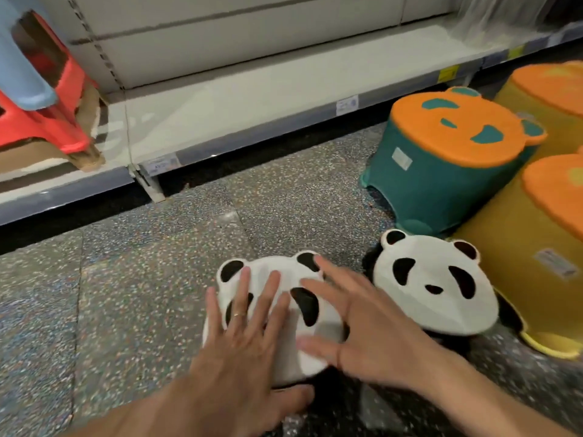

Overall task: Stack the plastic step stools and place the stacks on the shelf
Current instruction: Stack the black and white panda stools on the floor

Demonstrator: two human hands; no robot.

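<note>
Low in the middle of the frame, the panda step stool (284, 264) sits on the floor (126, 294) under our left hand (239, 351) and right hand (372, 329), grip spread flat. It looks light, stiff and slick; we judge its side rims the best hold.

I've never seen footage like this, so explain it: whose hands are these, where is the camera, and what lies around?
No machine here: a person wears one camera on the head, looking forward and down at their own bare hands. The left hand and the right hand rest with straight fingers on a panda-faced stool on the speckled floor. Nothing looks lifted or clasped. A second panda stool stands beside it, then a green stool and yellow stools, orange-topped. Behind runs a low white shelf, bearing a red stool and blue stool at its left.
</note>
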